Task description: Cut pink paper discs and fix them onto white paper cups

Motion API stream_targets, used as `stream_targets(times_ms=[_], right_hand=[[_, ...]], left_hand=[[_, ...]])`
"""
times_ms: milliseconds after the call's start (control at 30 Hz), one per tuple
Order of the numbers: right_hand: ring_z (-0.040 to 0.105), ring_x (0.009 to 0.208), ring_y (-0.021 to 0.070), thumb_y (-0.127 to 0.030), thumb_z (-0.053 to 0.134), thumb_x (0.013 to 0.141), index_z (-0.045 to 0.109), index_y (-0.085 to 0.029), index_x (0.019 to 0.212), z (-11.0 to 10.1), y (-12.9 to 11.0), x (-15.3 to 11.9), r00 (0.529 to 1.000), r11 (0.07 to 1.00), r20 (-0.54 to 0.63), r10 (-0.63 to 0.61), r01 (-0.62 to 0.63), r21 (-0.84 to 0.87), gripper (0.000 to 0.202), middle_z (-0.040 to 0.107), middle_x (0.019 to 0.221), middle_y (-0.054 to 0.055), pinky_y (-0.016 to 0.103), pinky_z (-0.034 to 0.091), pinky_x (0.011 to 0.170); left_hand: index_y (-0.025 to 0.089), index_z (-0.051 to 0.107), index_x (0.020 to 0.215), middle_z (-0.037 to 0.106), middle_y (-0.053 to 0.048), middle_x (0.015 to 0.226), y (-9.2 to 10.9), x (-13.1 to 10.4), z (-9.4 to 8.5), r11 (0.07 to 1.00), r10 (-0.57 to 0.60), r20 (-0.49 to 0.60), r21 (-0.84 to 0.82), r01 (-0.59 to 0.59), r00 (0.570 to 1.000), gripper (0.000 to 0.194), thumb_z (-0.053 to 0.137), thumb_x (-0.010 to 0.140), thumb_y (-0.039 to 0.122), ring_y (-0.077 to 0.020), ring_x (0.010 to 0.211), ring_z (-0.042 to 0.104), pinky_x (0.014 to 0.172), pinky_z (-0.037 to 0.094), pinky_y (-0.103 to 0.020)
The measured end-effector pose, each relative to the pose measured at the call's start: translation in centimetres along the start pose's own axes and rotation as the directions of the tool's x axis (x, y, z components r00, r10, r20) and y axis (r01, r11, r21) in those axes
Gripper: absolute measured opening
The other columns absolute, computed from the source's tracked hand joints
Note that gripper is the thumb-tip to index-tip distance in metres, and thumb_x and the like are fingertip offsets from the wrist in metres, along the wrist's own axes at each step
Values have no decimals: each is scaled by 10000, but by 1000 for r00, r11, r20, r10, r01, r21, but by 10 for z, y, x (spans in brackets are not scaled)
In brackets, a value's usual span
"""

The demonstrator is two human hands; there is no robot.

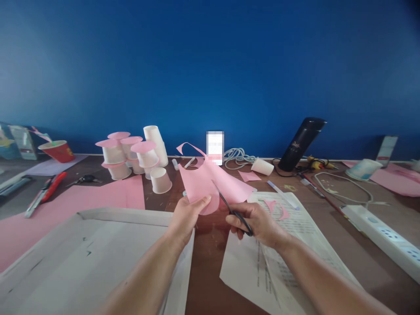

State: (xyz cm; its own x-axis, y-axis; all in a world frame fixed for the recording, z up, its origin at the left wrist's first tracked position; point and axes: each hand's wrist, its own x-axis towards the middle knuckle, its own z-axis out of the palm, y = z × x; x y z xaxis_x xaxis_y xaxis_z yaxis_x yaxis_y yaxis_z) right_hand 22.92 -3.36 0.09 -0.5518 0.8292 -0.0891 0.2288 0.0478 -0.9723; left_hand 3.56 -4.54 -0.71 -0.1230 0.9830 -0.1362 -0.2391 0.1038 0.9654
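Pinched between thumb and fingers of my left hand (188,215) is a pink paper sheet (200,181), held up above the brown table. Its lower edge is rounded and a thin curled strip rises from its top. My right hand (257,221) is closed round the handles of black scissors (241,218). The scissor blades reach up and left into the sheet, beside the rounded part; their tips meet the paper. Small pink scraps (277,209) lie on printed papers (305,236) under and beyond my right hand.
Stacked paper cups (114,154) with pink discs stand at the back left, near a white box lid (124,253) and a utility knife (46,192). A black bottle (300,144), cables and a power strip (383,236) are on the right.
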Motion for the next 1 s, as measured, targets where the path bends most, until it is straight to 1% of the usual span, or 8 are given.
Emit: stream_targets(times_ms=[100,167,267,333,433,600,700,1000], right_hand=[[525,452,75,-442,664,806,648,-139,1003,-1,-2,-1,1000,999,26,-3,2,33,362,611,605,-8,189,408,434],[534,455,81,-445,654,816,605,-158,1151,-1,-2,-2,999,998,43,-15,12,67,444,614,612,-13,196,433,431],[557,483,98,-436,661,814,552,-179,1246,-2,-1,-1,998,996,50,-28,23,91,515,607,614,-21,205,458,431],[560,496,101,-434,665,810,581,-177,1198,-3,0,-1,999,996,46,-29,25,89,473,602,619,-21,208,462,435],[538,476,84,-441,659,813,639,-155,1012,-4,3,-1,999,999,41,-18,16,46,350,609,622,-12,196,428,435],[537,489,78,-423,695,785,621,-139,792,-6,1,-2,1000,999,22,1,0,-39,294,608,609,-5,189,386,462],[532,496,83,-431,702,774,608,-147,762,-6,0,-2,1000,1000,21,5,-4,-30,299,604,612,-8,198,391,476],[505,477,89,-463,711,752,596,-153,713,-5,-2,-2,1000,1000,-9,15,-15,-27,332,570,563,-18,207,366,453]], left_hand=[[98,712,949,723,-147,956,4,-2,0,995,20,-18,96,-18,1000,386,713,715,404,-285,871,666,784,491,-363],[102,715,941,726,-142,941,6,-2,0,991,17,-14,134,-15,1000,387,710,714,416,-285,864,667,773,491,-358],[98,717,932,727,-144,931,6,-1,-2,990,0,-8,143,1,1000,401,717,702,427,-285,854,667,762,494,-354],[98,715,948,726,-145,951,5,0,-3,993,-1,8,114,0,1000,402,719,704,418,-282,866,667,776,494,-354],[106,707,1001,724,-136,972,3,0,-4,998,3,47,56,-6,999,409,717,715,399,-276,893,665,803,494,-355],[95,693,1053,719,-146,989,3,-1,-5,1000,-16,99,15,14,995,446,721,718,389,-282,925,658,817,494,-359],[87,692,1053,714,-157,1004,4,-1,-5,1000,-17,142,0,17,990,453,721,720,393,-282,925,657,823,493,-361],[95,693,1045,714,-148,1013,6,-2,-4,999,-24,168,-33,30,985,430,722,723,378,-281,947,654,843,491,-365]])
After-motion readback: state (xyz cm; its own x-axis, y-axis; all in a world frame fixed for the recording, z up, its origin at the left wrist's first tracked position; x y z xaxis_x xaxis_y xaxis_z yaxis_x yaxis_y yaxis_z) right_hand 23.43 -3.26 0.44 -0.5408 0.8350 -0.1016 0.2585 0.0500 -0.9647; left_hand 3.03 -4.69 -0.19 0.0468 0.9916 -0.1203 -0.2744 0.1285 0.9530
